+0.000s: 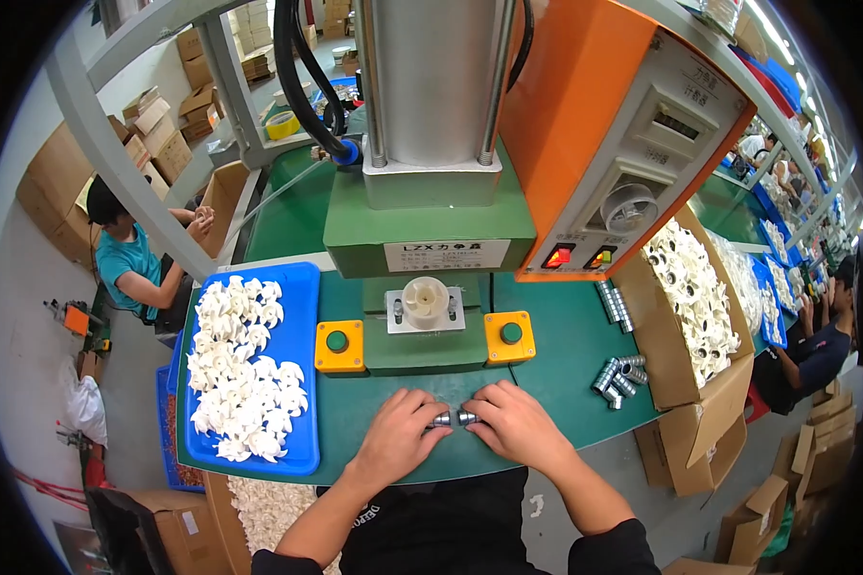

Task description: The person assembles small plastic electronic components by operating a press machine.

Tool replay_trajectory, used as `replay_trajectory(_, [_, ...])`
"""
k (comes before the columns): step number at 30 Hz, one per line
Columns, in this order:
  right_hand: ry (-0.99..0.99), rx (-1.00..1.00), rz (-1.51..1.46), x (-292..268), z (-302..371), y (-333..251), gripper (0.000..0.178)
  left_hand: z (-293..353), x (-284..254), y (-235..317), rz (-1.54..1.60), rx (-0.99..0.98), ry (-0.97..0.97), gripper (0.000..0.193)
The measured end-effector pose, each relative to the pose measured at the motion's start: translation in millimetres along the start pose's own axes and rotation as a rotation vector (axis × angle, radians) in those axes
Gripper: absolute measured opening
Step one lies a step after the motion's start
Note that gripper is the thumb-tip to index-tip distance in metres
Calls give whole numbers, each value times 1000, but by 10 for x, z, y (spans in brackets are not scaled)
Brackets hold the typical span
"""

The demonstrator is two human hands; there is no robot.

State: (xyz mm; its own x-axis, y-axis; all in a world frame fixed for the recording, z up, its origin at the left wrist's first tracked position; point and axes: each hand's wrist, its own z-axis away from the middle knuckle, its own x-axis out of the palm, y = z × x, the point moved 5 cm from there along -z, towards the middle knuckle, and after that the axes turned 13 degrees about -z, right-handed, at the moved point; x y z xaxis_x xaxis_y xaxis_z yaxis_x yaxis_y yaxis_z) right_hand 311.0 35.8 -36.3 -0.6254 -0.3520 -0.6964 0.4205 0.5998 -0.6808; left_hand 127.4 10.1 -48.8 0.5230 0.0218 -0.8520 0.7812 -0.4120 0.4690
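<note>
My left hand (398, 433) is closed on a short metal cylinder (441, 419) just above the green tabletop (556, 388). My right hand (516, 422) pinches another short metal cylinder (467, 418), its end facing the first across a small gap. Beyond my hands stands a green press (427, 230). On its base, a metal plate carries a round, cream plastic part (425, 300). A yellow box with a green button (338, 345) sits left of the base, and a matching button box (510, 340) sits right. Several ribbed metal cylinders (618, 380) lie to the right of my right hand.
A blue tray (314, 383) of white finned plastic parts lies at left. More metal cylinders (614, 307) stand in rows near an orange control box (571, 134). At right, a cardboard box (657, 331) holds white parts with dark rings. Other people sit at both sides.
</note>
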Motion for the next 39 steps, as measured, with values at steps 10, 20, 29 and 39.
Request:
replay_trajectory(10, [235, 42, -445, 213, 24, 116, 34, 153, -18, -182, 157, -16, 219, 33])
replay_trajectory(20, [306, 41, -198, 199, 55, 88, 39, 212, -14, -232, 36, -81, 169, 35])
replay_trajectory(29, [424, -55, -164, -81, -106, -89, 34, 314, -288, -167, 65, -95, 353, 34])
replay_trajectory(39, [428, 168, -252, -489, -1445, 37, 36, 158, -798, -320, -279, -122, 490, 35])
